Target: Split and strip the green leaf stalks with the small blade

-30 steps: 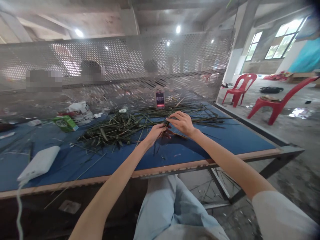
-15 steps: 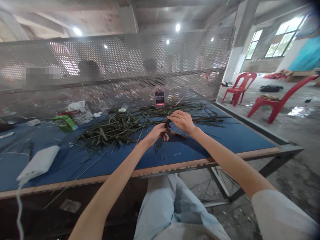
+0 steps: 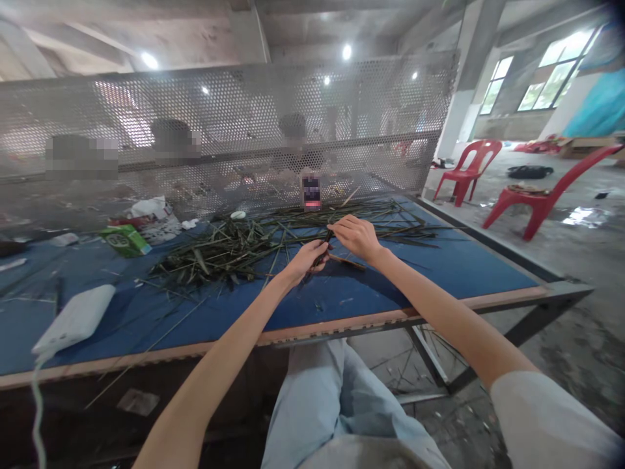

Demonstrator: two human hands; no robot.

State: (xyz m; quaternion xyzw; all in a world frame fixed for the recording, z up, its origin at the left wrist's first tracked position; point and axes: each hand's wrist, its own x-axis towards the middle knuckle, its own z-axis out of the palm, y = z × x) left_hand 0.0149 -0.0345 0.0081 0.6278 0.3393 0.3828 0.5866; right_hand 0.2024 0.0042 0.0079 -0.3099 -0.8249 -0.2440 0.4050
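Above the blue tabletop (image 3: 390,286), both of my hands meet on a dark green plant strip (image 3: 322,258), a long thin leaf or stem. My left hand (image 3: 311,256) has its fingers wrapped round the lower part. At the upper end, my right hand (image 3: 356,236) pinches it between thumb and fingertips. Just left of the hands lies a tangled heap of dark green leaf strips (image 3: 219,254). Longer stalks (image 3: 390,218) are spread behind the hands. A thin brown stick (image 3: 347,262) rests on the table below my right hand.
A phone (image 3: 311,190) stands upright before the perforated metal screen (image 3: 234,111). To the left are a green box (image 3: 125,241), a crumpled white bag (image 3: 151,212) and a white power bank (image 3: 75,319) with a cable. Red plastic chairs (image 3: 469,170) stand right. People sit behind the screen.
My left fingers have closed more tightly round the plant strip, and its loose lower end shows less below them. My right hand has stayed almost in place.
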